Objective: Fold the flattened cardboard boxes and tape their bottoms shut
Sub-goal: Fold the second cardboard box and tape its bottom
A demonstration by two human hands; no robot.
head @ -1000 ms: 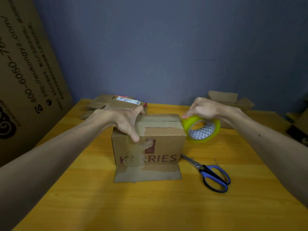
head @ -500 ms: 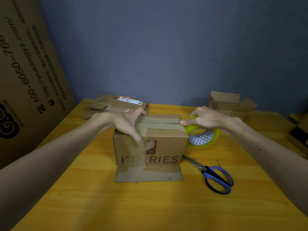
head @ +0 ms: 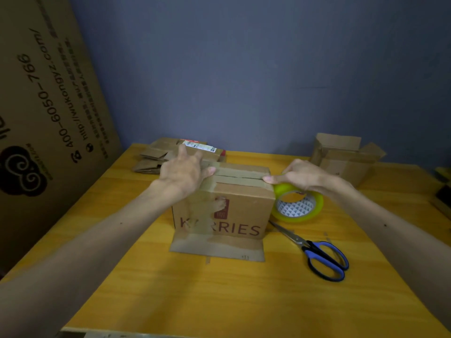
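On the surface (head: 195, 293) the box (head: 234, 211) has its top seam (head: 240, 177) running left to right: left hand (head: 181, 174), fingers spread, presses the left end; right hand (head: 302, 175), grip clamped on the tape roll (head: 299, 208), is at the right end.

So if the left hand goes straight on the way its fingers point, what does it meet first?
The left hand lies on top of the box, pointing away from the person. Straight on, it would probably first meet the stack of flattened boxes behind the box; the gap between them is unclear.
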